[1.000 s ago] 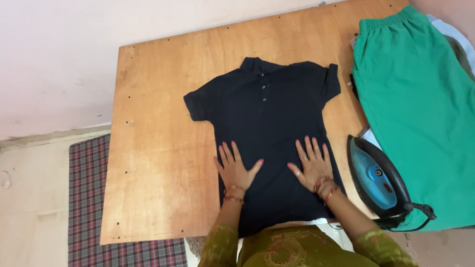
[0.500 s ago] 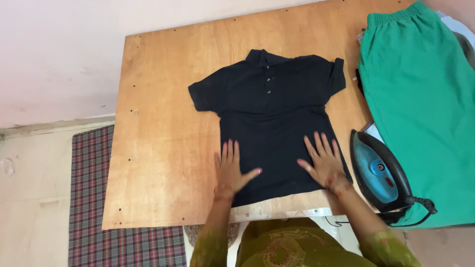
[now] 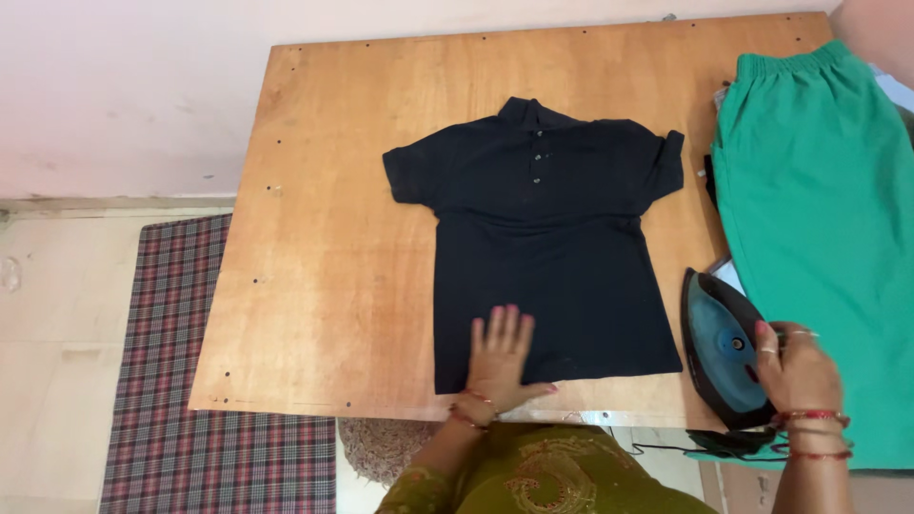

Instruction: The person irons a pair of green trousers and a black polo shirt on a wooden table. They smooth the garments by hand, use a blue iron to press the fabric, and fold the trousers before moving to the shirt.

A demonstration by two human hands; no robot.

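A small black polo shirt (image 3: pixel 547 238) lies spread flat, collar away from me, on a wooden board (image 3: pixel 324 238). My left hand (image 3: pixel 499 364) rests flat on the shirt's bottom hem, fingers spread. A black and blue clothes iron (image 3: pixel 722 345) stands on its heel at the board's right edge. My right hand (image 3: pixel 798 366) is on the iron's handle, fingers curled around it.
A green garment (image 3: pixel 819 219) with an elastic waistband lies over the right side of the board. A plaid mat (image 3: pixel 162 362) covers the floor at the left. The iron's black cord (image 3: pixel 733 444) runs below the board's near edge. A pale wall stands behind.
My right hand has left the shirt and moved right onto the iron's handle. My left hand has slid down to the hem. The camera view has shifted left.
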